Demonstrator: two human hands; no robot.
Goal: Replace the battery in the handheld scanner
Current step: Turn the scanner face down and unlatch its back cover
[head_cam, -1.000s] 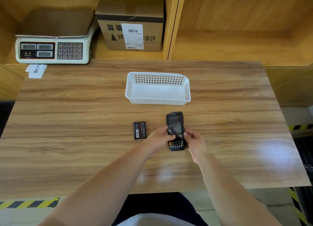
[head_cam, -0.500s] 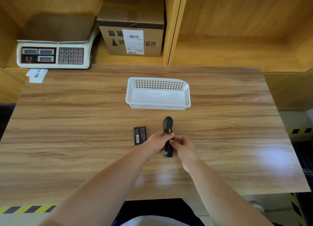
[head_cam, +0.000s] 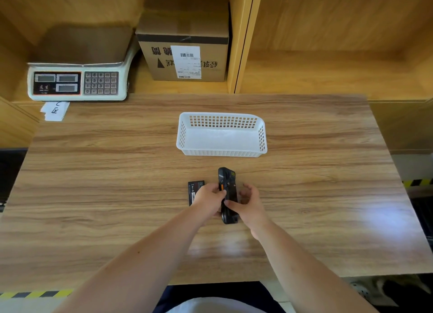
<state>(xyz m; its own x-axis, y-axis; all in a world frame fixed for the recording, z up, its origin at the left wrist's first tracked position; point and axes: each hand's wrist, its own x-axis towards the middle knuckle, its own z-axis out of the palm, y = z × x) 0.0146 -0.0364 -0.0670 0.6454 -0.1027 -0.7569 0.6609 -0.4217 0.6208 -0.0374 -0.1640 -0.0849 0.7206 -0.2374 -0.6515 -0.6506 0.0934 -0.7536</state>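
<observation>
Scanner (head_cam: 227, 195), frame centre, gripped by both hands, left hand (head_cam: 209, 199), right hand (head_cam: 246, 205): finish turning back-up (battery (head_cam: 195, 192) lies left), support both edges.

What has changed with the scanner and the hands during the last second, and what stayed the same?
The scanner was turned over: a second ago its screen faced up, then it stood on edge, and now its back shows. Both the left hand and the right hand kept hold of it. The spare battery and the white basket stayed where they were on the table.
</observation>
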